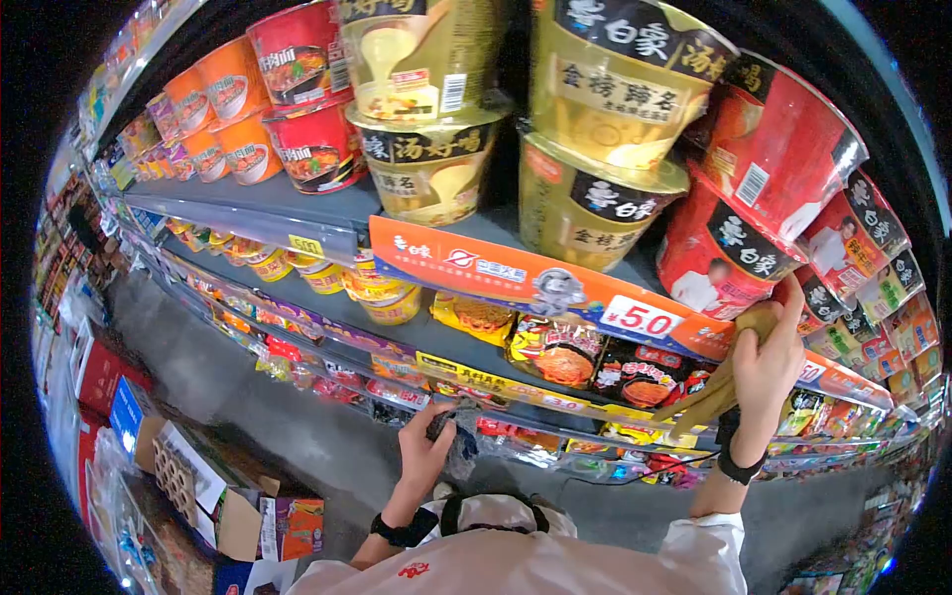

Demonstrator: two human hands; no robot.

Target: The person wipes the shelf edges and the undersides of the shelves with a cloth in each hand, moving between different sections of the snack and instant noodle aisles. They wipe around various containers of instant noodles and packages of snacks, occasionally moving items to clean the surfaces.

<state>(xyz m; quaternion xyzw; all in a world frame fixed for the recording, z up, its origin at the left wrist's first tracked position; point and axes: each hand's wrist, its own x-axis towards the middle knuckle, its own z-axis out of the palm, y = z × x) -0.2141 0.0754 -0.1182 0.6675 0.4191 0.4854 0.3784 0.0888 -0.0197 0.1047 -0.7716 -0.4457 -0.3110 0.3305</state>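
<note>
My right hand (772,362) is closed around an olive-tan cloth (716,393) at the front edge of the upper shelf. Its fingers are near a red instant noodle bucket (714,260), and the cloth hangs down and to the left over the orange price strip (476,270). Lower down, in front of the shelves, my left hand (424,448) is closed on a crumpled dark grey thing (462,446), which looks like a cloth or thin plastic. Gold noodle buckets (600,203) stand stacked in two layers on the upper shelf, left of the red ones.
Orange noodle buckets (238,79) line the upper shelf's left part. Yellow cups (385,297) and bagged noodles (555,352) fill the shelf below. Opened cardboard boxes (238,524) sit on the floor at lower left, beside the grey floor (288,426).
</note>
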